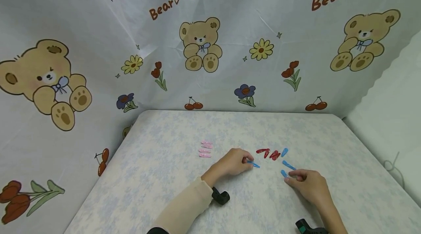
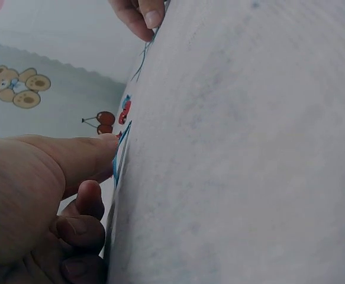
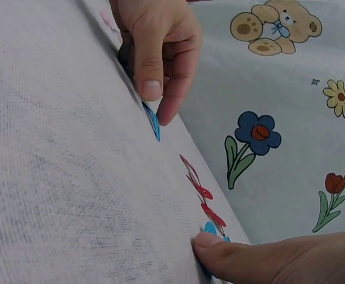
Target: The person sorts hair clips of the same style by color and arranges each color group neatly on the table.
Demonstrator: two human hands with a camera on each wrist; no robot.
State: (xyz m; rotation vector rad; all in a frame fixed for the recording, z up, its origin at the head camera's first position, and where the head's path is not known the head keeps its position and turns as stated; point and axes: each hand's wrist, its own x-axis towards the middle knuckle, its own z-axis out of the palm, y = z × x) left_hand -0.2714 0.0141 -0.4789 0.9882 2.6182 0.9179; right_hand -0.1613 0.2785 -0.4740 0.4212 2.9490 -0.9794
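My left hand (image 1: 234, 161) pinches a blue snap hair clip (image 1: 255, 164) between thumb and fingers, low over the table at the middle. In the right wrist view that blue clip (image 3: 152, 121) points down from the fingertips. To the right, my right hand (image 1: 310, 186) has thumb and forefinger at another blue hair clip (image 1: 284, 173), pinching its end; the thumb partly hides it in the right wrist view. Two more blue clips, one long (image 1: 288, 165) and one farther back (image 1: 284, 152), lie just beyond the right hand.
Several red hair clips (image 1: 275, 155) lie in a loose cluster beyond and between the hands. At the left, several pink hair clips (image 1: 205, 150) are laid in a column. The pale patterned table (image 1: 158, 175) meets a bear-print curtain (image 1: 217, 84) at its back edge.
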